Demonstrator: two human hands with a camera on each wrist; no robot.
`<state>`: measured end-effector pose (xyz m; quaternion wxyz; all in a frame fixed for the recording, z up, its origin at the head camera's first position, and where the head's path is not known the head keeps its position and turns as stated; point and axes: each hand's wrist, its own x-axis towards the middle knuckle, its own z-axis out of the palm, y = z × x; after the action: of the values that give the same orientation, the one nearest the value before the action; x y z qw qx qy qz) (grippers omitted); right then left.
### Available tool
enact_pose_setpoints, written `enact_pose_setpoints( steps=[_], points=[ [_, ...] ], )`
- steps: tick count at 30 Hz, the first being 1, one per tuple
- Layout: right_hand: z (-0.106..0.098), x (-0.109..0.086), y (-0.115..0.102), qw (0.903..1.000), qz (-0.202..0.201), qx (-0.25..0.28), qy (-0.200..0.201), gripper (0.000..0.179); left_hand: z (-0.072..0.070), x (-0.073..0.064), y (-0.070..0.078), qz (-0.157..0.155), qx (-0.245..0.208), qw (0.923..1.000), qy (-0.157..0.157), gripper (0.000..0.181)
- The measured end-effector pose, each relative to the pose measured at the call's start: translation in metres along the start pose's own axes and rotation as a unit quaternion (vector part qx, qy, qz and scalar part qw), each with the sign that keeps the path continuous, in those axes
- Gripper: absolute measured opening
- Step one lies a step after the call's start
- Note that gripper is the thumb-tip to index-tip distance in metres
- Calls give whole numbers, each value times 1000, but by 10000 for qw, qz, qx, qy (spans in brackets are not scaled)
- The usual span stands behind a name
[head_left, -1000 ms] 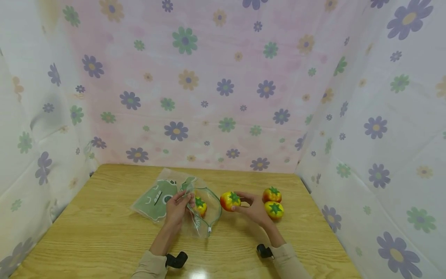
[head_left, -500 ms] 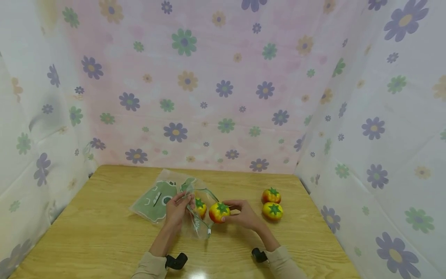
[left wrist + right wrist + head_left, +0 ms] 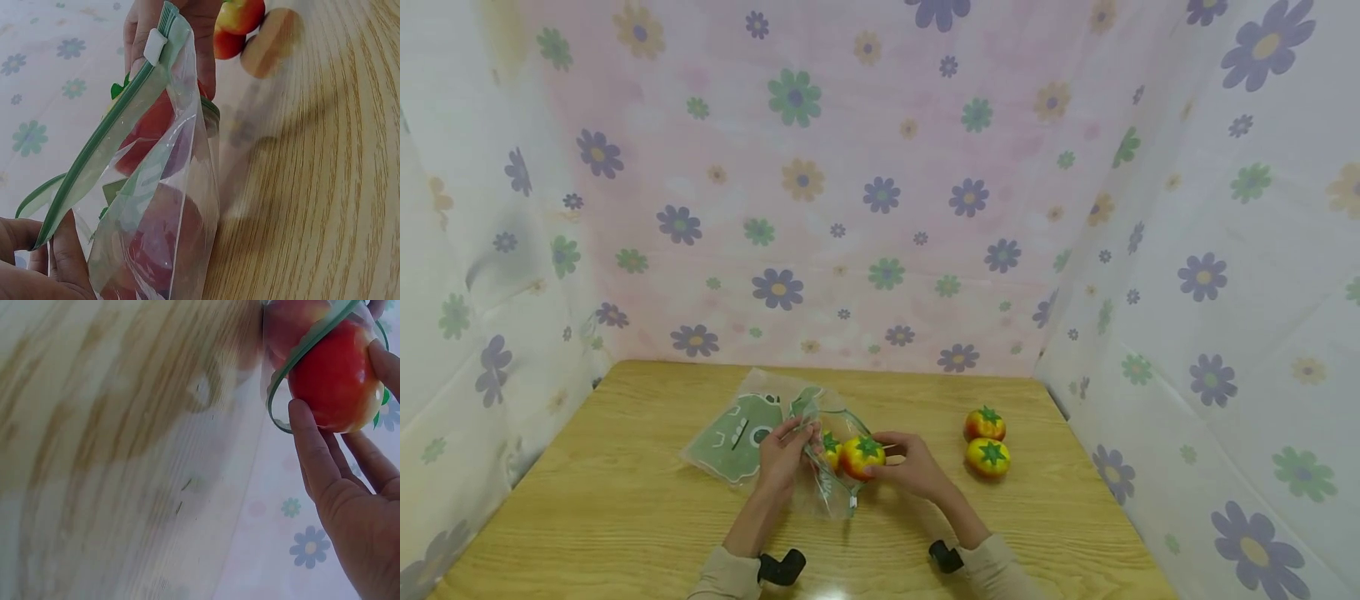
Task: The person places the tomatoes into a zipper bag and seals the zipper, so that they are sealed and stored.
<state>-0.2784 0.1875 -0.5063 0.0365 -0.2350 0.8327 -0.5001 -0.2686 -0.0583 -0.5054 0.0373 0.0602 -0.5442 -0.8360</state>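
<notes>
A clear zip bag with a green cartoon print and green zip edges lies on the table, its mouth facing right. My left hand pinches one lip of the mouth, thumb and fingers on the green edge. One red-and-yellow tomato with green leaves is inside the bag. My right hand grips a second tomato between thumb and fingers, partly within the mouth. In the right wrist view, the green rim crosses in front of this tomato. A white slider sits at one end of the zip.
Two more tomatoes, one behind and one in front, stand together on the wooden table to the right. Flowered cloth surrounds the table at the back and sides.
My right hand has carried its tomato leftward from outside the bag into the mouth, beside the one inside. My left hand keeps its pinch on the bag's edge.
</notes>
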Motion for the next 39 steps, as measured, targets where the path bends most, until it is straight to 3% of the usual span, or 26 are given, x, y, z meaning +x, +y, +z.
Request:
enact_pose_setpoints(
  steps=[17, 28, 39],
  points=[
    [13, 4, -4, 9992, -110, 231, -296, 55, 3, 0, -1, -50, -189, 9998, -35, 41],
    [9, 3, -3, 9949, -51, 303, -960, 54, 3, 1, -2, -66, -153, 9999, 3, 42],
    [10, 4, 2, 9969, -62, 243, -752, 52, 1, 3, -2, -100, -343, 9994, 41, 39]
  ],
)
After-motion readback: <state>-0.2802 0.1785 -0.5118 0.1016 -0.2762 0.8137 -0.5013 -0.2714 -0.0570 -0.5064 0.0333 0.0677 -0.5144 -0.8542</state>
